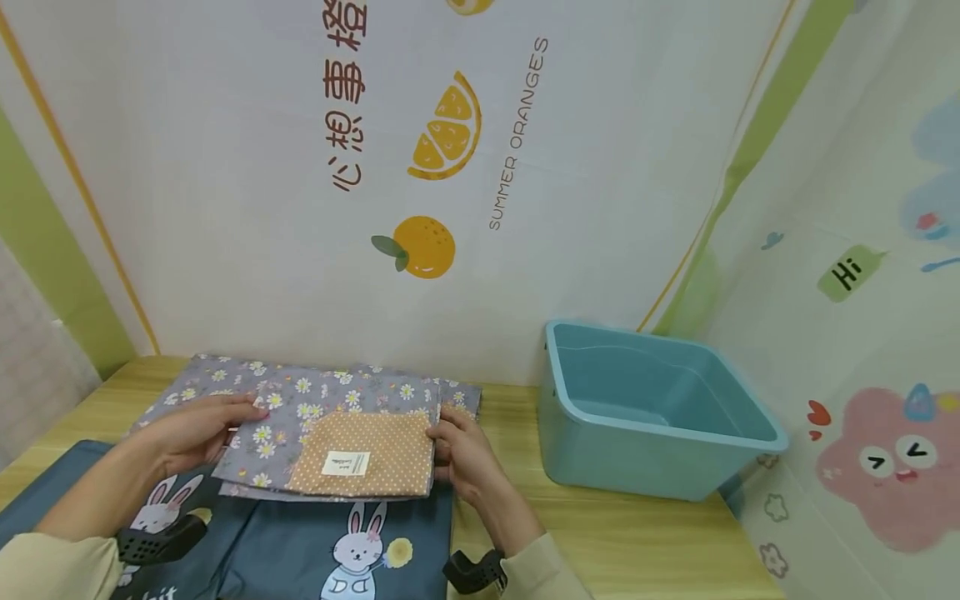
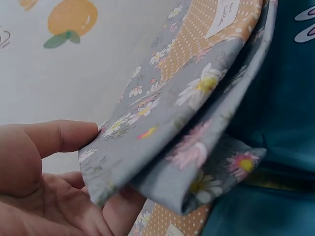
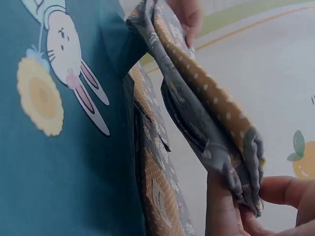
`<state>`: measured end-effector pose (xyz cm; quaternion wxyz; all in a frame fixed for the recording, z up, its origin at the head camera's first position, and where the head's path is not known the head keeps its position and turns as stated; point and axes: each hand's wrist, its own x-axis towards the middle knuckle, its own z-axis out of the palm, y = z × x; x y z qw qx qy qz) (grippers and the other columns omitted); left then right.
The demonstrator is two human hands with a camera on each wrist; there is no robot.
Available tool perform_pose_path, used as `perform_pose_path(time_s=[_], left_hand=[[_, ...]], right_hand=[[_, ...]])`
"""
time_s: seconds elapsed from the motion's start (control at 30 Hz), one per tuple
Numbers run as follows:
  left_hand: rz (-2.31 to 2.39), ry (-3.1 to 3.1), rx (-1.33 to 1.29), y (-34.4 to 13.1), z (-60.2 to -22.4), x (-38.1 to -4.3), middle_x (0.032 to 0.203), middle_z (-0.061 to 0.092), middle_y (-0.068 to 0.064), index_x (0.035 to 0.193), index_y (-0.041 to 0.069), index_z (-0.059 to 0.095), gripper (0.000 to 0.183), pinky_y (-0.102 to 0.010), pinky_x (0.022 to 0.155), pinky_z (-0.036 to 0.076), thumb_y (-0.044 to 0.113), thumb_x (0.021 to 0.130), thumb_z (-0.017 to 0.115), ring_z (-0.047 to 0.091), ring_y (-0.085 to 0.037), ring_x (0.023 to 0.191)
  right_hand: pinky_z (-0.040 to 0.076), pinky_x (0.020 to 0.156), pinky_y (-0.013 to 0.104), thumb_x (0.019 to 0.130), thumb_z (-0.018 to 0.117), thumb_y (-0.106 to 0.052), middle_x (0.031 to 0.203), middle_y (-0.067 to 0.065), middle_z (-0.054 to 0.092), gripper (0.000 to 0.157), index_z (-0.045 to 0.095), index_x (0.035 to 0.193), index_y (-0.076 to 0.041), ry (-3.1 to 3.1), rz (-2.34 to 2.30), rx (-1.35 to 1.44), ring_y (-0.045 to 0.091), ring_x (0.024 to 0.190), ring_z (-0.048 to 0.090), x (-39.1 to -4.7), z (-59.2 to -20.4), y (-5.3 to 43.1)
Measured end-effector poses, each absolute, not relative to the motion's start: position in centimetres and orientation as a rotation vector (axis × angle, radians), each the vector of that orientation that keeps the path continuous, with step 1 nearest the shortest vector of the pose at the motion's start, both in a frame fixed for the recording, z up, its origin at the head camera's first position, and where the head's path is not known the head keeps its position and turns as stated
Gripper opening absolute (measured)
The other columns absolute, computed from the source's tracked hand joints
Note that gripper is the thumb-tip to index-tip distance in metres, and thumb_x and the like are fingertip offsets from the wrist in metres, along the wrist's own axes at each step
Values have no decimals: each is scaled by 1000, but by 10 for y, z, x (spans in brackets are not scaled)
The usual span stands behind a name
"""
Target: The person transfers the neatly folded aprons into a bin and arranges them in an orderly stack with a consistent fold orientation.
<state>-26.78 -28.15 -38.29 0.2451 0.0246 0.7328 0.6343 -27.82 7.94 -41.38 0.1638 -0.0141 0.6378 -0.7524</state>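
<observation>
A folded grey daisy-print cloth (image 1: 258, 454) with an orange dotted patch (image 1: 397, 450) and a white label is held up between both hands. My left hand (image 1: 191, 433) pinches its left corner, thumb and fingers on opposite faces in the left wrist view. The right edge is gripped by my right hand (image 1: 468, 458); the right wrist view shows several folded layers (image 3: 216, 128) there. Behind it, a second daisy-print cloth (image 1: 217, 375) lies on the table, partly hidden. A dark teal rabbit-print cloth (image 1: 277, 542) spreads beneath, nearest the person.
To the right on the wood-grain table (image 1: 600, 542) stands a light blue plastic tub (image 1: 630, 458), its inside bare where visible. A white curtain printed with oranges (image 1: 427, 250) hangs right behind the table. Another printed sheet (image 1: 847, 350) hangs along the right side.
</observation>
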Motion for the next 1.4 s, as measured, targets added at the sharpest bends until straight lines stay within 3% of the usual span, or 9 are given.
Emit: perform_pose_path(time_s=[0.1,0.23,0.4,0.5,0.6,0.87,1.07,1.2,1.4], left_hand=[[1709,2023,68,-276,-380,-267,145,51,-22,153,-10,-21,82,-19,64,53,21,109,42,54,3,64],[1647,2065,83,-271,-378,-264,159,-24,-36,153,-13,-17,83,-16,58,42,25,108,42,39,5,68],[1575,2090,116,-266,-374,-265,160,-14,-39,152,-15,-18,86,-18,69,51,29,108,43,48,-11,130],[1563,2079,124,-262,-368,-268,160,-14,-39,151,-13,-21,88,-23,83,56,30,108,43,13,-47,153],[1559,2062,156,-258,-361,-272,159,-21,-37,150,-12,-24,89,-28,93,56,29,109,43,-9,-55,148],[1593,2089,231,-244,-341,-276,164,-3,-36,152,-13,-20,87,-19,75,56,25,108,45,57,10,97],[1618,2090,256,-227,-327,-277,146,42,-27,153,-14,-18,87,-22,74,59,24,108,46,65,4,85],[1589,2114,289,-214,-317,-279,155,31,-33,154,-15,-13,84,-23,78,59,24,108,46,69,-14,108],[1544,2135,355,-193,-297,-286,164,-4,-36,155,-11,-14,86,-20,77,55,27,107,47,21,-44,152]], right_hand=[[58,65,30,96,55,-11,105,5,62,69,28,158,-1,1828,-2141,-27,11,79,65,-275,-409,85],[59,66,30,97,53,-11,100,4,63,68,26,158,-1,1832,-2116,-16,11,79,66,-269,-400,95],[60,66,30,98,53,-9,98,3,65,64,29,156,0,1842,-2085,-15,10,78,68,-263,-385,107],[61,67,29,98,54,-9,99,2,65,60,35,153,0,1860,-2078,-24,10,80,68,-262,-374,114],[61,67,29,98,54,-10,102,3,63,58,36,152,0,1885,-2065,-28,12,83,66,-263,-362,120],[60,68,29,98,53,-9,102,3,62,52,42,149,-3,1955,-2009,-50,14,85,65,-262,-334,136],[59,65,27,99,52,-8,100,3,61,54,37,151,-1,1997,-1985,-69,13,84,66,-260,-320,151],[59,63,26,101,52,-9,113,9,59,61,29,156,-1,2058,-1940,-41,14,87,66,-259,-311,165],[50,57,22,100,54,-8,112,7,55,65,25,159,-5,2126,-1921,40,10,78,53,-262,-298,186]])
